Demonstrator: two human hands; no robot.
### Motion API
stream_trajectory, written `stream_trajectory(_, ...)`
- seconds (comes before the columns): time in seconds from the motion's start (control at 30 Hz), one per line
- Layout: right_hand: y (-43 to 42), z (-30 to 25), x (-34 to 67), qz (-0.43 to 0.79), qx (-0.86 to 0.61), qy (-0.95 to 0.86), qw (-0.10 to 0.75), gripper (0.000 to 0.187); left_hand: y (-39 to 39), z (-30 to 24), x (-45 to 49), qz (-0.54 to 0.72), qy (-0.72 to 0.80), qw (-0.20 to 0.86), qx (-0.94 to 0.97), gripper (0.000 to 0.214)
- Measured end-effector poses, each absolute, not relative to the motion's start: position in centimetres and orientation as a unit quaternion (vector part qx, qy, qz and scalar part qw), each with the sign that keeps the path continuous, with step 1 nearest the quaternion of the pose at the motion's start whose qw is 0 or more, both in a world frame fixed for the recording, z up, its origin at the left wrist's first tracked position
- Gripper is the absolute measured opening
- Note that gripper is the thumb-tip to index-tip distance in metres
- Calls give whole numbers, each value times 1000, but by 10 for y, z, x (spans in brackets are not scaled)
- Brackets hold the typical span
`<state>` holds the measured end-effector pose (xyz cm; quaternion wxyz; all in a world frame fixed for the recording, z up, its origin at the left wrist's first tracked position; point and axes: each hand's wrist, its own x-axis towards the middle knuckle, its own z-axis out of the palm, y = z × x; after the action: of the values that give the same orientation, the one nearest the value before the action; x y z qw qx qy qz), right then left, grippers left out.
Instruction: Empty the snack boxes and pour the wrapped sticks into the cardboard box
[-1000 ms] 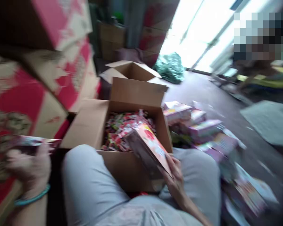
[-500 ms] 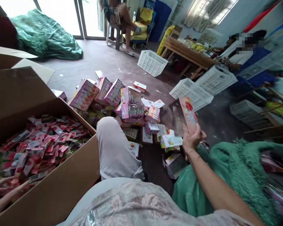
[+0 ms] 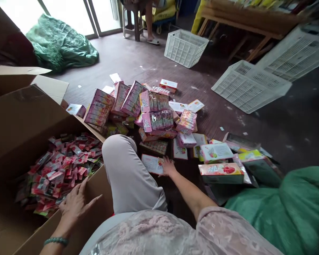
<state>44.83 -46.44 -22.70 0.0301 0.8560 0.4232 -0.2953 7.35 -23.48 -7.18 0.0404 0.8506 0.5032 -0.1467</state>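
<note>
My right hand (image 3: 168, 167) reaches down to the floor beside my knee. Its fingers are spread over the right end of a white printed carton (image 3: 151, 164), touching it. Over the rim of a large cardboard box (image 3: 101, 189) rests my left hand (image 3: 76, 204), fingers apart and nothing held. Inside that box lies a heap of small red and pink wrapped packets (image 3: 60, 170). An orange-pink carton with a fruit picture (image 3: 221, 170) lies to the right, among other flat cartons.
Shrink-wrapped bundles of cartons (image 3: 159, 121) are piled ahead of my knee. White plastic crates (image 3: 251, 85) stand farther off, near a wooden table (image 3: 244, 21). Green sacks (image 3: 303, 198) lie at right and far left. A person sits on a stool (image 3: 133, 21) at the back.
My right hand has let go of the orange-pink carton at the right and moved left to the white carton. My left hand has come up from among the packets to the box rim.
</note>
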Motion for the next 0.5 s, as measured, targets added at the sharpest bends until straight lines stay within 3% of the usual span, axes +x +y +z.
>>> stream_trajectory(0.13,-441,-253,443,-337,841,422,27,138,-236,-62,74,-184,511,50,838,87)
stream_trajectory(0.33,-460,-247,421,-362,861,350,-72,128,-234,-62,76,-162,524,49,835,89)
stream_trajectory(0.4,-474,-237,418,-382,869,290,-122,124,-226,-62,72,-148,522,93,835,88)
stream_trajectory(0.5,-503,-214,421,-418,859,186,-228,104,-207,-58,66,-115,530,252,801,89)
